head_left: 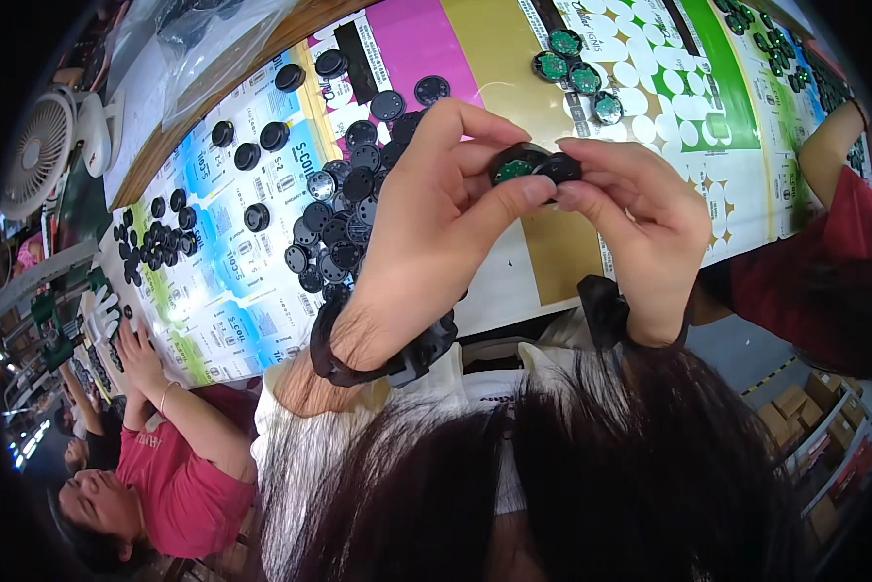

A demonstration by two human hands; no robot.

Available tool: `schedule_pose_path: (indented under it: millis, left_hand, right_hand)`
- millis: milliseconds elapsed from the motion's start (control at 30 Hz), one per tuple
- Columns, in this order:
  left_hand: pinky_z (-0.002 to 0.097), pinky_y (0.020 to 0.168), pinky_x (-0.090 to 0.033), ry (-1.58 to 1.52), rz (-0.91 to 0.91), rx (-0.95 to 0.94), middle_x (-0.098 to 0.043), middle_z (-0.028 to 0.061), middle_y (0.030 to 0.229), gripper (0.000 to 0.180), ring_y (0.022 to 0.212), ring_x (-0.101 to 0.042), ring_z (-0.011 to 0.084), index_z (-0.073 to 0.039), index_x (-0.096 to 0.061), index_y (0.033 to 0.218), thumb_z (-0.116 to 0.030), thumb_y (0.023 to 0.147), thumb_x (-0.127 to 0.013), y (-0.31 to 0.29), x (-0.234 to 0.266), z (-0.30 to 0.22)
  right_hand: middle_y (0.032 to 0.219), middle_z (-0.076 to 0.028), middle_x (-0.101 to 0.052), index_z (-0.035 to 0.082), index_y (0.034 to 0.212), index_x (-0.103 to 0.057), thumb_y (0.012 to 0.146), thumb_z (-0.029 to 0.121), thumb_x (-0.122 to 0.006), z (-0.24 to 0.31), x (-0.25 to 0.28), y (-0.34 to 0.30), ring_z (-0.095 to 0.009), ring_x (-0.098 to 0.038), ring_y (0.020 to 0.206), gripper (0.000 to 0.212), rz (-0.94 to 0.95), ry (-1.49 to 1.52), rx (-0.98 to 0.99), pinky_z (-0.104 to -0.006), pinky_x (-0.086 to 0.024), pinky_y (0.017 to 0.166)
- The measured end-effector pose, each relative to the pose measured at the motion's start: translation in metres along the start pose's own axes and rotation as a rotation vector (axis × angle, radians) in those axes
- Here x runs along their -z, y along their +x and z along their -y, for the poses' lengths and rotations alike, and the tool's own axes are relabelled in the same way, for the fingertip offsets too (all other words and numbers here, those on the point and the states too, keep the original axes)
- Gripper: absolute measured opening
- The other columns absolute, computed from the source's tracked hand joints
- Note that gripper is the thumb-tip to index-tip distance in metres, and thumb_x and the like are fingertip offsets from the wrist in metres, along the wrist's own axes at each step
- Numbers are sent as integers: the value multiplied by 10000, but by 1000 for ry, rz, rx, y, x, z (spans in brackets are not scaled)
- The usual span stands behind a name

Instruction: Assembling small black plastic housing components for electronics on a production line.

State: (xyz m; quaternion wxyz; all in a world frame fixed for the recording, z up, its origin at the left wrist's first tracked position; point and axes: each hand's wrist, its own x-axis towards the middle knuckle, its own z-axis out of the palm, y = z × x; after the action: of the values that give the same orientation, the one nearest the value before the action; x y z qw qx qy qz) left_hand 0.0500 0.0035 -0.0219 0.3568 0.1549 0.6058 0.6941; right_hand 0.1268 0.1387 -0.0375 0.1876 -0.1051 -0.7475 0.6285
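Note:
Close together above the table, my two hands pinch small round black parts. Between the thumb and fingers of my left hand [441, 189] is a round black housing with a green circuit board [515, 167] in it. My right hand [640, 199] grips a black disc [560, 169] against the housing's right side; whether the two are joined I cannot tell. A heap of black perforated discs [344, 218] lies left of my left wrist, partly hidden by it. Beyond my hands sit several black housings with green boards [583, 78].
The table [499, 276] is covered with printed sheets. Black round caps [246, 156] are scattered at the left, with a denser group [164, 238] farther left. More green-board parts [775, 48] lie far right. Co-workers sit at both sides; a white fan [48, 145] stands far left.

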Motion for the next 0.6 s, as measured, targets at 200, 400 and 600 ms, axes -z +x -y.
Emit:
schedule_pose_path:
  millis: [200,400,600]
  left_hand:
    - [188,653,-432,1,-134,-115,-578,91,854,234,802,-543,82,-6,-374,956,48,792,-532,-3,-6,-1]
    - [276,777,-474,-80,-17,-89,-572,126,990,291,899,-563,165,30,-441,1118,-83,852,-474,-5,-1,-9]
    - [367,857,-450,-291,180,31,-518,152,1089,408,1012,-524,241,25,-405,1184,-182,845,-500,-2,15,-14]
  right_hand:
    - [791,-83,-569,32,929,-616,564,18,-698,4,-11,6,-197,-536,653,374,-102,-429,437,-257,-435,545]
    - [827,-74,-561,34,936,-617,518,41,-703,2,-11,10,-196,-506,635,427,-136,-488,542,-269,-427,543]
    - [941,-104,-538,2,994,-595,546,12,-701,11,-3,8,-192,-531,816,460,-36,-426,519,-263,-444,671]
